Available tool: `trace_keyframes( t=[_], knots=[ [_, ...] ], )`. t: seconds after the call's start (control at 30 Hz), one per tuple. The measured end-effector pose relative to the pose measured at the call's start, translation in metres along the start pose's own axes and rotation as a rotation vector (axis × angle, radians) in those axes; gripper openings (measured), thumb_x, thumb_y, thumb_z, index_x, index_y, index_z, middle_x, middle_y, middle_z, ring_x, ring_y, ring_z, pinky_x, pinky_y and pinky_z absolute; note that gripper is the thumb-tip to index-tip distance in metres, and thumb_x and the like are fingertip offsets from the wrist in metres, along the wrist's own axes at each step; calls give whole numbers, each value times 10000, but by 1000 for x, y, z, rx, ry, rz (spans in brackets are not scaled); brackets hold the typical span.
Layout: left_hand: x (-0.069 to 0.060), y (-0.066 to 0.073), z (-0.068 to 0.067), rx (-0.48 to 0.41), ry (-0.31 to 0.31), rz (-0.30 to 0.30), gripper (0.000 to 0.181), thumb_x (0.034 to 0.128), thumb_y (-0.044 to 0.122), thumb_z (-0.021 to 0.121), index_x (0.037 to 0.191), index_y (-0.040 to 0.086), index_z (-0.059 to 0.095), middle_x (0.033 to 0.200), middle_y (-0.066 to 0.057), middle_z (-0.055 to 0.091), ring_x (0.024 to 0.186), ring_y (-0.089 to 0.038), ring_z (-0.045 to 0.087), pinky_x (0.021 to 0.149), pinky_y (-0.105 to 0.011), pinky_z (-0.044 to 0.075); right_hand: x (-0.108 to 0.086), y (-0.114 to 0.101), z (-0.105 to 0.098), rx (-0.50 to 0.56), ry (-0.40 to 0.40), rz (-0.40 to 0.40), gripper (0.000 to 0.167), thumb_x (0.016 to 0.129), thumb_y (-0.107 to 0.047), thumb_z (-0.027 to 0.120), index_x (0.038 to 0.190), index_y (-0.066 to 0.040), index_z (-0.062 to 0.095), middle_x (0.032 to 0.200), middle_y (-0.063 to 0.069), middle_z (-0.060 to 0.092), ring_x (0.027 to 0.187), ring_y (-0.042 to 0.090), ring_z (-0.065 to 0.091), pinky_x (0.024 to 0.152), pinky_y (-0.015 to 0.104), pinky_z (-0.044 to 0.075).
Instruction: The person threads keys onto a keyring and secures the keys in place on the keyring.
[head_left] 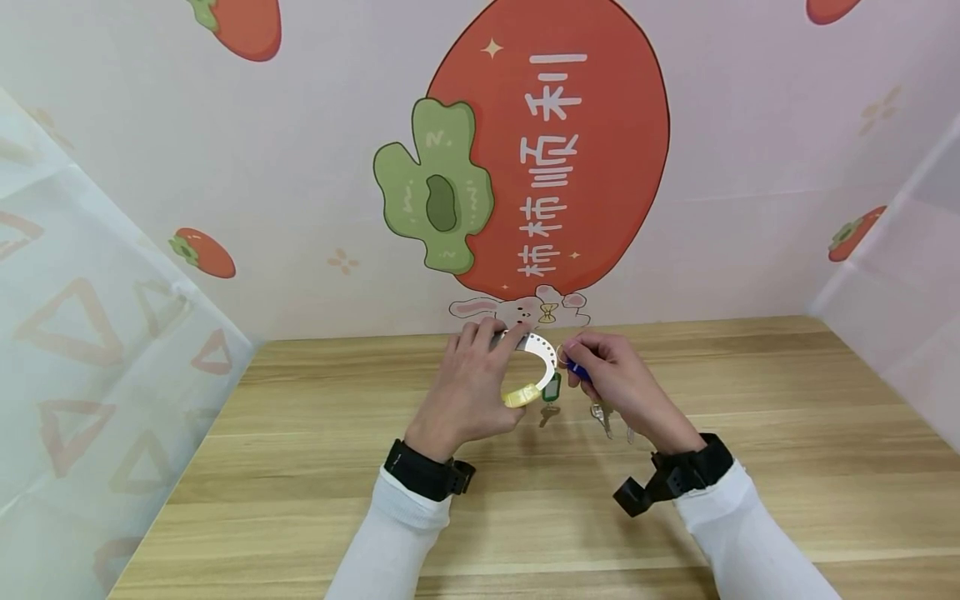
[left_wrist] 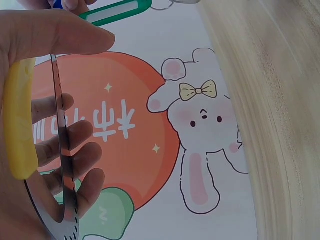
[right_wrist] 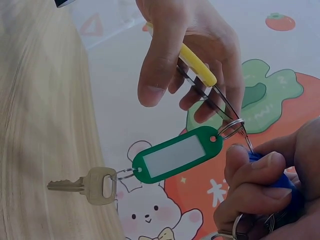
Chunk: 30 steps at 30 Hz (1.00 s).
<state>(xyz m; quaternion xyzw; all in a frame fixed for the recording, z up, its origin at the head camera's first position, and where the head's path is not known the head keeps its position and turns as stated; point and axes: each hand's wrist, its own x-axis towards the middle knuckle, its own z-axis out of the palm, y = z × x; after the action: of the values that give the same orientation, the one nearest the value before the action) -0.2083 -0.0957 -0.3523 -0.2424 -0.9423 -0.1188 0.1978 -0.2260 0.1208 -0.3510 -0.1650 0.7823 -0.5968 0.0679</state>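
Note:
My left hand [head_left: 468,387] grips a curved metal ring [head_left: 548,350] with a yellow section [head_left: 522,396], its fingers curled round it in the left wrist view. A green tag [right_wrist: 177,154] hangs from the metal ring by a small split ring, with a brass-coloured key [right_wrist: 101,186] on its other end. Close on the right, my right hand [head_left: 622,383] pinches a blue tag [head_left: 578,371], largely covered by the fingers. In the right wrist view a thin metal loop at the blue tag meets the ring's end. Silver keys [head_left: 602,415] dangle below this hand.
Both hands are above a wood-grain table [head_left: 300,467], near its back edge. Behind it stands a pale backdrop [head_left: 315,158] printed with a large red persimmon and a rabbit. White patterned sheets [head_left: 82,333] line the left and right sides.

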Motion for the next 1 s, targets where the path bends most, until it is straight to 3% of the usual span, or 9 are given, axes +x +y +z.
trace_keyframes(
  t=[0.73,1.0],
  knots=[
    [0,0,-1,6,-1,5,925,661,364,860,1492,206,486,1314,-106,525,1177,-314,493,952,-497,447,-1,-1,2,-26,9,9,285,1080,-168,479,1001,58,634,735,113,554,543,109,432,468,224,376],
    [0,0,0,6,4,10,894,693,429,848,1485,206,497,1310,-111,534,1175,-313,495,955,-504,448,-1,-1,3,-51,16,-8,282,1078,-169,488,982,50,639,731,104,542,542,113,420,466,232,373]
  ],
)
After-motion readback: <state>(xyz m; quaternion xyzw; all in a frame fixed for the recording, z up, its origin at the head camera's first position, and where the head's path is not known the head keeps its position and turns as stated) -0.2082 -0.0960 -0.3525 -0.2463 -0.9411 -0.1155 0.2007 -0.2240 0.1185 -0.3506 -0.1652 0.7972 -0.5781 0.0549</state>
